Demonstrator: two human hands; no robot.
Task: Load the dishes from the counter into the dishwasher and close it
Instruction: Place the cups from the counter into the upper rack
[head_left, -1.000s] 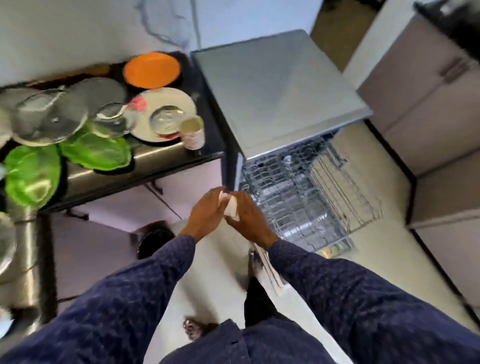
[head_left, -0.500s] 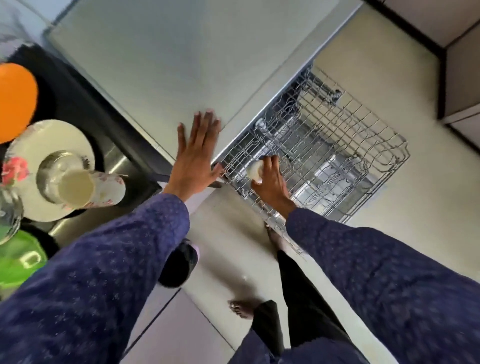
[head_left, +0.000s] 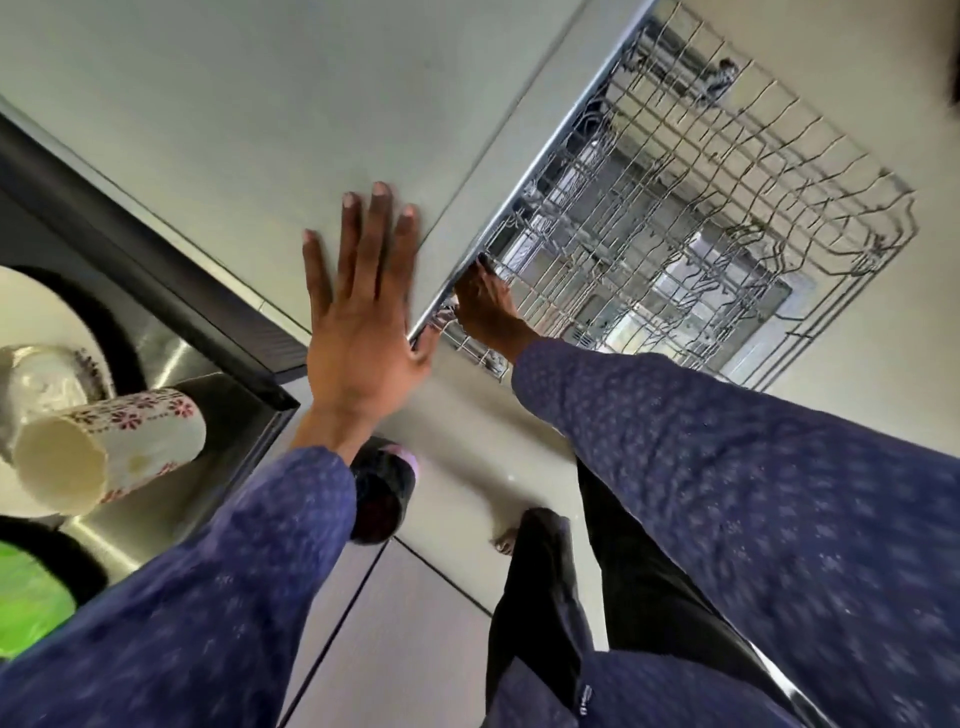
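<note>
My left hand lies flat with straight fingers on the grey top of the dishwasher, near its front edge. My right hand reaches into the near left corner of the pulled-out wire rack. Its fingertips are hidden under the top's edge, and I see nothing in it. On the counter at the left, a white cup with a red flower print lies on its side on a white plate. A green plate shows at the lower left.
The rack sticks out over the pale floor at the right, with the open door beneath it. A dark round object sits on the floor below the counter edge. My legs and a bare foot stand close to the rack.
I have leaned closer to the dishwasher. My right hand went deeper into the rack's corner, and the small white item it held is out of sight. The left hand stays on the top.
</note>
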